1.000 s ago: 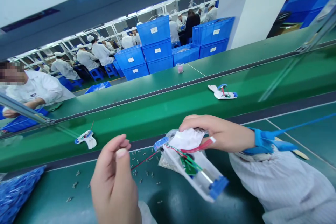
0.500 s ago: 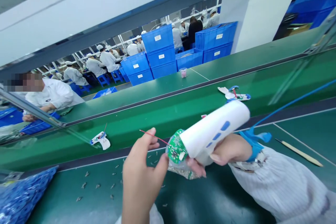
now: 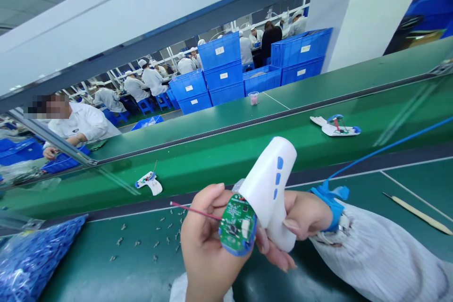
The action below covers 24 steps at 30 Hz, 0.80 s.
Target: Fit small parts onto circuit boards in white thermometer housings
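A white gun-shaped plastic housing (image 3: 271, 174) with blue oval buttons is held up in front of me, its handle pointing down. At its lower left end a green circuit board (image 3: 236, 226) with a blue rim faces me. From the board a red wire (image 3: 191, 210) sticks out to the left. My right hand (image 3: 300, 217) is closed around the handle, fingers beneath it. My left hand (image 3: 208, 240) is closed around the board end, thumb hidden behind or beside the board. A blue wrist strap (image 3: 331, 205) with a cord sits on my right wrist.
Small metal pieces (image 3: 137, 243) lie scattered on the green bench, left of my hands. A bag of blue parts (image 3: 38, 259) is at far left. Half-assembled housings (image 3: 150, 183) rest on the belt. A pointed stick (image 3: 417, 212) lies right. A co-worker (image 3: 79, 122) sits across, near blue crates (image 3: 224, 75).
The housing has tilted more upright and moved left and down. My left hand, apart from the board before, has closed around the board end. The whole view has shifted slightly.
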Motion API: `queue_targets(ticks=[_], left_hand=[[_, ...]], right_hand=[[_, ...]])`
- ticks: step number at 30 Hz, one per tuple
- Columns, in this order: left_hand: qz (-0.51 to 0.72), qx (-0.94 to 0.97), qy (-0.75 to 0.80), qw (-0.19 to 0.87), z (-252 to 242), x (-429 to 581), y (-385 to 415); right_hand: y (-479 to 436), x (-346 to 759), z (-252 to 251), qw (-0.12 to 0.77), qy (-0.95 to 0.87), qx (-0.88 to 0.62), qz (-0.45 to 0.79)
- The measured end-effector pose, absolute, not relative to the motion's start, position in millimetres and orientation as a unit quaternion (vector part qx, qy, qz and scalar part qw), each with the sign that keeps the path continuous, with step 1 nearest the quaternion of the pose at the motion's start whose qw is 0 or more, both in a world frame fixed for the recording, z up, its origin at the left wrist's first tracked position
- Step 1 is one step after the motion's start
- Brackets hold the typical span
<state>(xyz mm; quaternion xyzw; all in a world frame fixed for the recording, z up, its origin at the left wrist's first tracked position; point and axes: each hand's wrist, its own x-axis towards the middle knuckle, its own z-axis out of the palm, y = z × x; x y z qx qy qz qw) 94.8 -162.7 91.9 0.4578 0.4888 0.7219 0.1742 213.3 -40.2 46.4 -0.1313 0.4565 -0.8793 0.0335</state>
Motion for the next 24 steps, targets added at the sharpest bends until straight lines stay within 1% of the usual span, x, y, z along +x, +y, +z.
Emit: queue_targets(ticks=[2,4,6,8,15,21,24], left_hand=[[0.763,0.392,0.461,0.228,91,98,-162],[0.788,0.324,0.427,0.303,91,99,-161],[0.796,0.268,0.403,0.364,94,98,-161],[0.793,0.230,0.399,0.399,98,96,-161],[0.764,0.243,0.400,0.445,98,93,-160],[0.787,0.280,0.369,0.407,86,93,-154],[0.791,0.252,0.368,0.420,86,93,-152]], right_hand=[[-43,211,37,0.021,0.427,-0.158,-0.890],[-46,209,31,0.008,0.407,-0.161,-0.899],[-47,209,30,-0.003,0.395,-0.147,-0.907],[-46,209,32,-0.009,0.384,-0.137,-0.913],[-43,208,31,-0.004,0.351,-0.109,-0.930],[-42,208,30,0.012,0.370,-0.099,-0.923],[-43,207,31,0.033,0.406,-0.099,-0.908]])
